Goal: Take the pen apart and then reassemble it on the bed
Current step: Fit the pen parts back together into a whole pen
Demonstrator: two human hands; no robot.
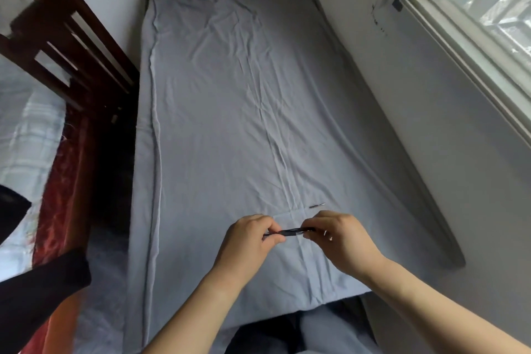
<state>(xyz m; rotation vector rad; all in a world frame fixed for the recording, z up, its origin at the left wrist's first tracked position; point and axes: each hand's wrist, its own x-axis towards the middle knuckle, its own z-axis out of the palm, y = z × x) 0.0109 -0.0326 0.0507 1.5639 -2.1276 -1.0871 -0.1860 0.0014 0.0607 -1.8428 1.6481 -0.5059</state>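
Head view: both hands [296,234] clamped on pen [288,232] above bed [230,95].

No readable text, labels, brands or numbers anywhere; wall marks too small to tell.

the bed [230,95] wears matt, creased grey cloth; the pen [288,232] looks like glossy dark plastic; the chair [71,46] is dark, polished wood.
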